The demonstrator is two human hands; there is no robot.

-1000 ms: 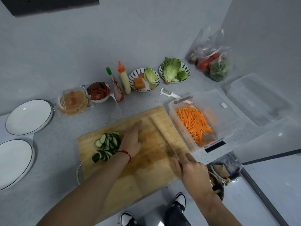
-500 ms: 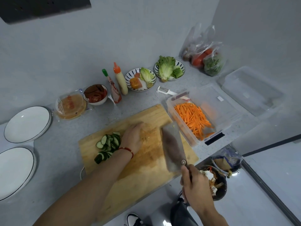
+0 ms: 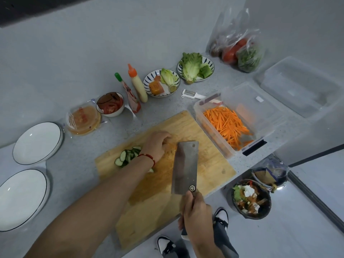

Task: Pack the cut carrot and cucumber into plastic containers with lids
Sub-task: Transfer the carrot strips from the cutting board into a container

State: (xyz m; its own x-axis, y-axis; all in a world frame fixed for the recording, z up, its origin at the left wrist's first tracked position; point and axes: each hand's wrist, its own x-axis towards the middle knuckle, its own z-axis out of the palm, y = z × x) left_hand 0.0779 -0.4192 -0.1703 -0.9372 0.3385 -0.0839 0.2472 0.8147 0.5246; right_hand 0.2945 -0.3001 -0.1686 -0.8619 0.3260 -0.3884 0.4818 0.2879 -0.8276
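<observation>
1. Your left hand [image 3: 158, 144] rests on the wooden cutting board [image 3: 210, 164], fingers curled down against the wood, just beside the cucumber slices [image 3: 128, 155]; you cannot tell whether it grips anything
2. The cucumber slices lie in a loose heap on the board's left part, partly hidden under your left wrist, which wears a red bracelet [image 3: 148, 156]
3. Your right hand [image 3: 197, 215] is closed around the handle of a cleaver [image 3: 185, 166], at the near edge of the board
4. The cleaver's broad blade lies flat-side up over the middle of the board, its tip pointing away from you, just right of your left hand
5. The cut carrot [image 3: 228, 125] fills the near part of a clear plastic container [image 3: 258, 108] standing on the grey surface [image 3: 78, 164] just right of the board
6. A second clear container or lid [image 3: 301, 86] sits behind and to the right of it; you cannot tell which it is
7. A white peeler [image 3: 193, 94] lies just behind the carrot container
8. Two white plates [image 3: 37, 142] rest at the far left of the surface, well apart from the board
</observation>
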